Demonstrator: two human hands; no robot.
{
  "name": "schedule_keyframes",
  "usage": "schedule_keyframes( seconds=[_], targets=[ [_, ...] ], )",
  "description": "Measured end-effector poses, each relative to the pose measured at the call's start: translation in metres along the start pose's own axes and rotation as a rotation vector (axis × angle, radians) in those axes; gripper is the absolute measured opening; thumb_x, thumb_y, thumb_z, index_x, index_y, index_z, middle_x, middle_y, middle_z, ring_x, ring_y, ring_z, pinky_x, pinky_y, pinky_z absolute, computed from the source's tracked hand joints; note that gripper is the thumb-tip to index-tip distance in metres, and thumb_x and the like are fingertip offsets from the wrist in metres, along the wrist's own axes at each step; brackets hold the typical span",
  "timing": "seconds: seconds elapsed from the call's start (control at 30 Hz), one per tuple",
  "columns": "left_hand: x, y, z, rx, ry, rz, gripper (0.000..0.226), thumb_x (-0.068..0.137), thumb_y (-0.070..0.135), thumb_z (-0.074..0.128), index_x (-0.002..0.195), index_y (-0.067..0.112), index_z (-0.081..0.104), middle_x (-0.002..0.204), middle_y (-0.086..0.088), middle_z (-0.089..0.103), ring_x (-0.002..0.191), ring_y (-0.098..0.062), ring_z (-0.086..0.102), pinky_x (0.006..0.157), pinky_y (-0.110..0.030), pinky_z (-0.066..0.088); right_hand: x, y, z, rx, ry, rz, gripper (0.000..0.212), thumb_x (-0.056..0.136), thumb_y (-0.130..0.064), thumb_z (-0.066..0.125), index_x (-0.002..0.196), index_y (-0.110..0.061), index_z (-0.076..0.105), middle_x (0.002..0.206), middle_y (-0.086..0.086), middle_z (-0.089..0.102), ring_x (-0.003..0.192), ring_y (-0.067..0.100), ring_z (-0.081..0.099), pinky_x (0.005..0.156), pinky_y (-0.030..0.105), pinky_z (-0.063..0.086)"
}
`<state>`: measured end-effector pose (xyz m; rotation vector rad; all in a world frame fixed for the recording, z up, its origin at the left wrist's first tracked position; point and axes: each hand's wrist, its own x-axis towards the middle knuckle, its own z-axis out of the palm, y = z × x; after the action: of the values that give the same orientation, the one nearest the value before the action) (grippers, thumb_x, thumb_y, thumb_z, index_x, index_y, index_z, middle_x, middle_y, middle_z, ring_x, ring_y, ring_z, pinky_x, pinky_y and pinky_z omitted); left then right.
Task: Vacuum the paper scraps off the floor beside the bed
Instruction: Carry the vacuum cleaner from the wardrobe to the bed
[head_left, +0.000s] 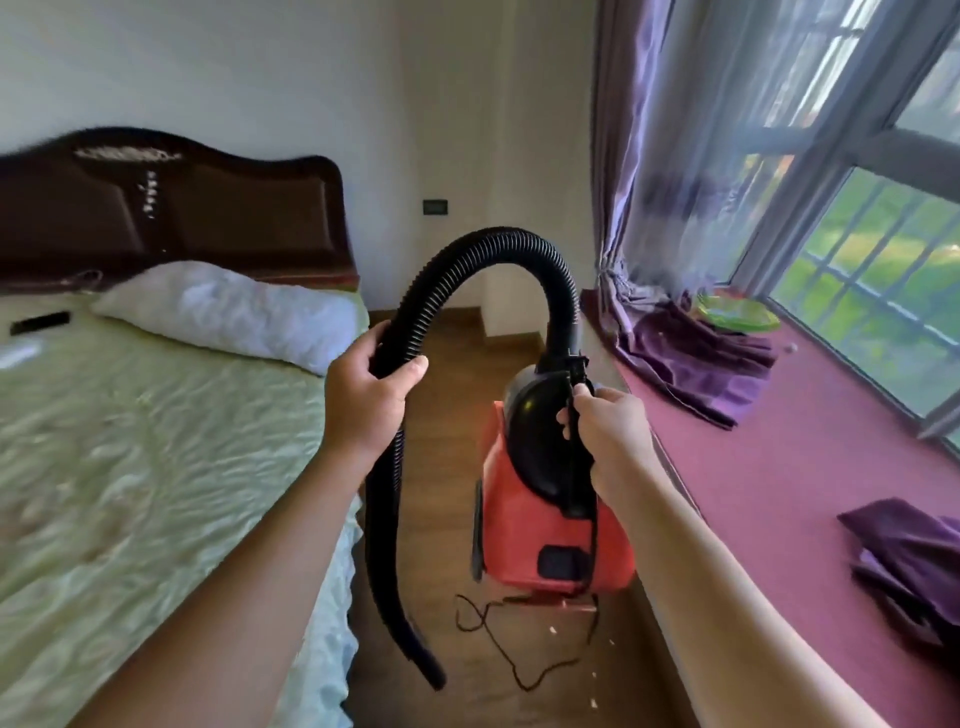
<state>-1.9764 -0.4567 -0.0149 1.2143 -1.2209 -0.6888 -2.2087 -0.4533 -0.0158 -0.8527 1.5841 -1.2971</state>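
Note:
A red and black vacuum cleaner (540, 540) hangs above the wooden floor (467, 364) between the bed and the window seat. My right hand (608, 431) grips its black strap or handle at the top. My left hand (363, 400) is curled round the black ribbed hose (493, 249), which arches up from the vacuum's top and drops down past my left wrist. The hose's open end (434, 675) hangs just above the floor. A few small pale paper scraps (553, 630) lie on the floor under and in front of the vacuum.
The bed (130, 467) with a pale green quilt and a white pillow (234, 312) fills the left. A maroon window seat (779, 493) with purple cloths runs along the right. The vacuum's black cord (519, 670) trails loose on the floor. Purple curtains hang by the window.

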Motion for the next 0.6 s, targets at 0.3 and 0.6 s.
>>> schedule_keyframes(
  seconds=[0.3,0.6],
  targets=[
    [0.094,-0.014,-0.006,0.046,0.152,0.028,0.03,0.082,0.022,0.074,0.093,0.05,0.069,0.088,0.018,0.071,0.083,-0.002,0.064,0.075,-0.018,0.051,0.117,-0.038,0.081,-0.069,-0.137,-0.047,0.025,0.099,-0.021,0.052,0.113,-0.01,0.07,0.05,-0.008,0.062,0.04,0.006,0.048,0.046,0.02,0.042],
    [0.254,-0.084,-0.011,0.045,0.16,-0.004,0.027,0.088,0.019,0.075,0.106,0.038,0.07,0.088,0.023,0.071,0.082,0.001,0.066,0.069,-0.011,0.049,0.237,-0.065,0.194,-0.1,-0.126,-0.033,0.021,0.098,-0.019,0.053,0.088,-0.013,0.07,0.049,-0.006,0.062,0.042,0.009,0.047,0.056,0.028,0.043]
  ],
)
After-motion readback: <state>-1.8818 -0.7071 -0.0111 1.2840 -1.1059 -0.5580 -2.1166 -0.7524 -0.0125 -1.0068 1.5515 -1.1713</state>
